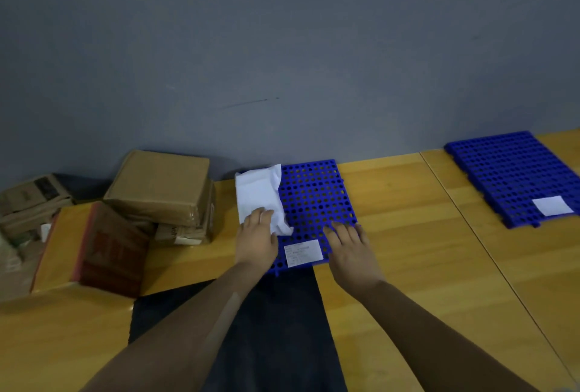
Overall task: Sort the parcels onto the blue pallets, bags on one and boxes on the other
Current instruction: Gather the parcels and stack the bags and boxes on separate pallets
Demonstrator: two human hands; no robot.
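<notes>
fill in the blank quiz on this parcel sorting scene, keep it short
1. The left hand rests on a white ___ lying on the near pallet.
2. The pallet on the right holds ___ parcels so far.
3. The cardboard boxes are piled to the ___ of the near pallet.

Missing words: bag; no; left
</notes>
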